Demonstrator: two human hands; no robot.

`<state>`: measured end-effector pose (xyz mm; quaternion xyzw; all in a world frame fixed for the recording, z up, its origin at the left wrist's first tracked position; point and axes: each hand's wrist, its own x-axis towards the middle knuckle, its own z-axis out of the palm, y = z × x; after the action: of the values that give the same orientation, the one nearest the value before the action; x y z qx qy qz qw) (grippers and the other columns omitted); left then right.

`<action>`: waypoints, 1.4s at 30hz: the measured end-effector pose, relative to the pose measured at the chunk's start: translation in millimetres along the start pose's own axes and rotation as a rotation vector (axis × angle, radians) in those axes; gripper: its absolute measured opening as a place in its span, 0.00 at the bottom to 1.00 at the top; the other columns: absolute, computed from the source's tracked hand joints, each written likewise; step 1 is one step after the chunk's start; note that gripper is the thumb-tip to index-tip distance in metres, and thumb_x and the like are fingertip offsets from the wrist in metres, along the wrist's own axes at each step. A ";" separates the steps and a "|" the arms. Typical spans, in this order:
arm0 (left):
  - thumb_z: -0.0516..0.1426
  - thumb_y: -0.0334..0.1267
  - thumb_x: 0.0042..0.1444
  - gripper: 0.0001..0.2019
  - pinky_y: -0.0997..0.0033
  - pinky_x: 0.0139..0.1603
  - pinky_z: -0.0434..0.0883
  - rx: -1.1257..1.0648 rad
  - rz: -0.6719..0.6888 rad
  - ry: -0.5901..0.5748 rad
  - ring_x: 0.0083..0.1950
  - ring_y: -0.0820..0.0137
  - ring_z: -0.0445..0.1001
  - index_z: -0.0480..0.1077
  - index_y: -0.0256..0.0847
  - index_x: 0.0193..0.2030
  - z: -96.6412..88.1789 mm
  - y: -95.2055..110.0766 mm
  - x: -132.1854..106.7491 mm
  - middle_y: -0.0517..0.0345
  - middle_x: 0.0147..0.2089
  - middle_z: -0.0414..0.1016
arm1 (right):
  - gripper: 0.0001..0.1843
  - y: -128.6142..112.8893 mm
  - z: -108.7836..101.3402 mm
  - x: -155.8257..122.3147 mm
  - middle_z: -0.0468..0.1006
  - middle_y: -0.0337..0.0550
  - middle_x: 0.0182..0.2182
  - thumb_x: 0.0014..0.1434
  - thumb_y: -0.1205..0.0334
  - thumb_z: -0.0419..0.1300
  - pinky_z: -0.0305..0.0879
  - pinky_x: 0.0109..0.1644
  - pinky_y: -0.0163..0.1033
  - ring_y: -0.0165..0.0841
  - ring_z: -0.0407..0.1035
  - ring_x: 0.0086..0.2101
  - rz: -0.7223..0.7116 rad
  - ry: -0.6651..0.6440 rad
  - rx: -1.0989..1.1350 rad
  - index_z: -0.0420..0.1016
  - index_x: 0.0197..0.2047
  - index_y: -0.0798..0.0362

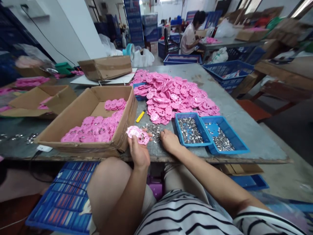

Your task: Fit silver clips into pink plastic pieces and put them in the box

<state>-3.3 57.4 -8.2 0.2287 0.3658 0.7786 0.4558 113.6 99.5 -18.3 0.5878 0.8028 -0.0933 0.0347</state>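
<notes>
My left hand [139,153] is closed round the edge of a flat pink plastic piece [138,134] with holes in it, held just above the table's front edge. My right hand [170,141] reaches down to a small heap of shiny metal bits [153,131], its fingers bent together at the heap's right side. Whatever lies between those fingertips is hidden. Behind both hands spreads a big pile of similar pink pieces [171,94]. Two blue trays [207,142] with more small metal parts stand right of my right hand.
Left of my hands, a cardboard box [80,147] holds stacked pink pieces. A yellow-handled tool [140,117] lies between box and pile. Further left is another open carton [31,101]. Across the room a person [189,40] sits at another table, near blue crates [228,73].
</notes>
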 end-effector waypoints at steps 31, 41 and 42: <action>0.65 0.46 0.43 0.25 0.75 0.25 0.70 0.177 -0.153 0.000 0.26 0.73 0.75 0.63 0.41 0.45 -4.8 -13.5 1.6 0.57 0.36 0.77 | 0.09 12.0 -7.6 17.1 0.81 0.50 0.38 0.55 0.71 0.57 0.62 0.43 0.38 0.39 0.74 0.41 0.160 0.152 0.565 0.76 0.39 0.54; 0.68 0.42 0.35 0.27 0.79 0.18 0.64 0.281 -0.345 -0.079 0.20 0.75 0.71 0.62 0.39 0.41 -3.9 -14.1 -0.6 0.66 0.26 0.72 | 0.11 8.0 -5.8 3.0 0.73 0.37 0.23 0.49 0.56 0.66 0.62 0.32 0.34 0.28 0.65 0.26 -0.062 0.210 1.116 0.75 0.24 0.55; 0.68 0.42 0.35 0.27 0.79 0.18 0.63 0.265 -0.370 -0.098 0.19 0.75 0.71 0.62 0.39 0.40 -3.4 -12.5 -1.4 0.66 0.25 0.71 | 0.11 8.4 -5.6 0.7 0.73 0.38 0.25 0.47 0.56 0.67 0.62 0.33 0.34 0.28 0.66 0.28 -0.108 0.226 1.170 0.75 0.23 0.55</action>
<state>1.8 58.8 -20.1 0.2529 0.4779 0.6148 0.5741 121.7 103.7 -13.9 0.4741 0.6455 -0.4584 -0.3853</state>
